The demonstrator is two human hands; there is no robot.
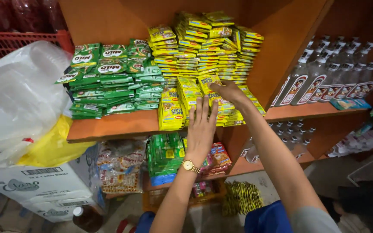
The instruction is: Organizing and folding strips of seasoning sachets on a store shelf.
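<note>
Stacks of small yellow sachets [208, 47] fill the right part of an orange wooden shelf [113, 126], with more yellow packets [171, 110] standing at its front edge. My left hand [200, 129], with a gold wristwatch, lies flat with fingers apart against the front yellow packets. My right hand [226, 91] reaches further in and rests its fingers on a leaning yellow packet [207, 82] under the tall stack. Green sachets [109, 80] are piled to the left.
Clear bottles with red-and-white labels [324, 80] stand on the shelf to the right. A large clear plastic bag [18, 99] and a yellow bag [50, 149] sit on white cartons [35, 185] at left. Lower shelves hold green packs [165, 157] and snack bags [119, 166].
</note>
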